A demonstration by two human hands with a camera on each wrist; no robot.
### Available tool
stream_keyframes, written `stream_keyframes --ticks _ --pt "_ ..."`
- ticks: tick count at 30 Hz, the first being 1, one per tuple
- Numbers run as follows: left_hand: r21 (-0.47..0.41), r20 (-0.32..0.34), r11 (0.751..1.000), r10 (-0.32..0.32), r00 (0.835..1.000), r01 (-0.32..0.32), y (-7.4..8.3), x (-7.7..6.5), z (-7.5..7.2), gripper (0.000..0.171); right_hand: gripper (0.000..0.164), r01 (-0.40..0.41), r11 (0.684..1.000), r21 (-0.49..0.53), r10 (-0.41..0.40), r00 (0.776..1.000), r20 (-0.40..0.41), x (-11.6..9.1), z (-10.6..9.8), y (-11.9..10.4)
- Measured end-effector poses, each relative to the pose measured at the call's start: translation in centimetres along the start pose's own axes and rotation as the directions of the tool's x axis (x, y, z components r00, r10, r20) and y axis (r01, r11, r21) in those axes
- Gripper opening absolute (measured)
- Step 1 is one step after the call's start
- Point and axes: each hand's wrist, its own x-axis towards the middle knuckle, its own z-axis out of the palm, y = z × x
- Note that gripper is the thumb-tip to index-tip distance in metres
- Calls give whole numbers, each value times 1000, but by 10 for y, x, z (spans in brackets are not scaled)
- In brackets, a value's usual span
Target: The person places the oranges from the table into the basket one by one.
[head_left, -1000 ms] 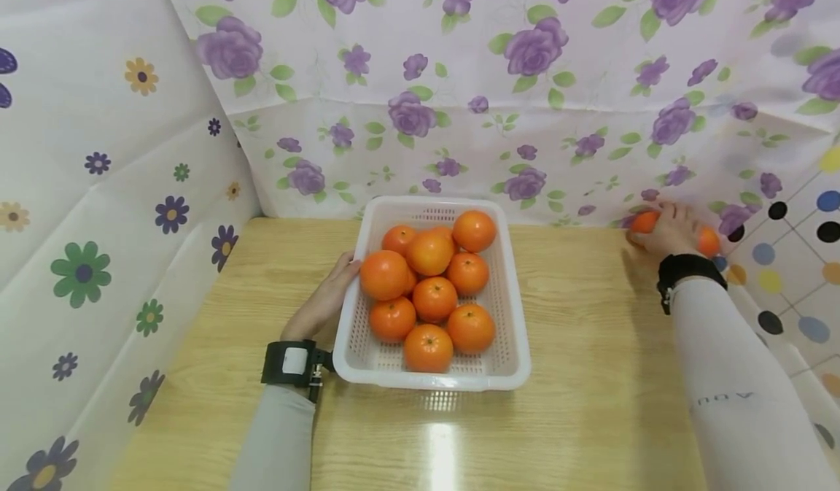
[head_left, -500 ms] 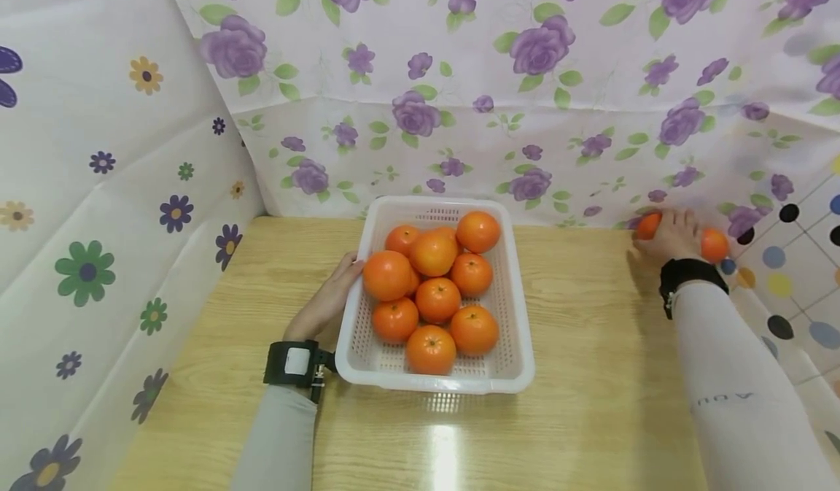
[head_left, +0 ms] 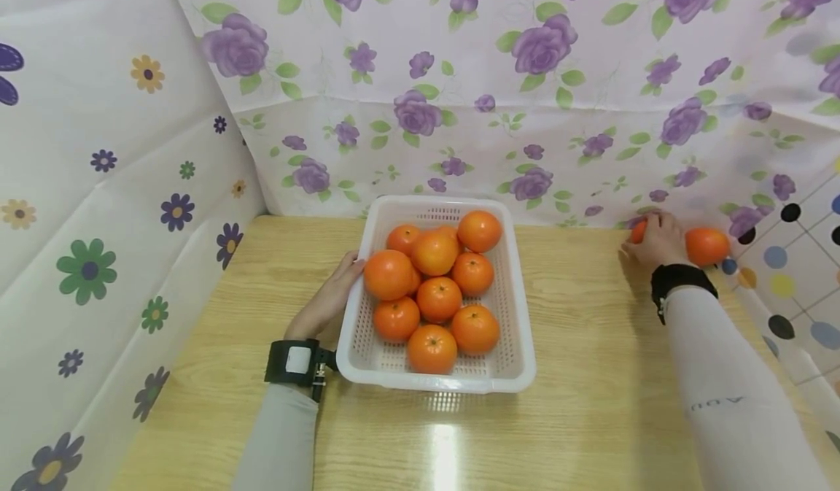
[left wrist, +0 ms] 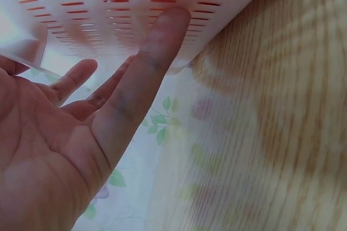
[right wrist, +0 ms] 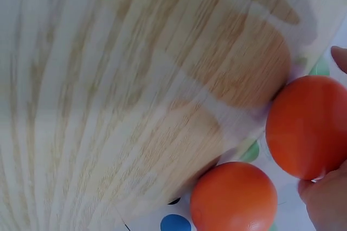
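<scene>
A white plastic basket with slotted walls holds several oranges in the middle of the table. My left hand lies against its left side. In the left wrist view its fingers reach out fairly straight and touch the outer wall, partly out of frame. At the far right, my right hand holds an orange near the back wall, with a fingertip and another part of the hand on opposite sides of it. A second orange rests just right of that hand, apart from the held one.
A flowered sheet hangs behind the table. Another flower-print sheet covers the left side, and a dotted sheet rises at the right.
My right hand shifts slightly left with the orange, and more of the second orange shows beside it. The left hand and basket keep their places; the view turns a little.
</scene>
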Motion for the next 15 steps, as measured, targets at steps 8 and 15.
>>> stream_keyframes --ticks 8,15 --pt "18 -3 1000 -9 1000 10 0 -1 -2 53 79 -21 999 35 19 998 67 4 -3 -8" --pt "11 3 1000 -12 1000 12 -1 0 -2 52 79 -74 991 116 61 992 109 1 -4 -10"
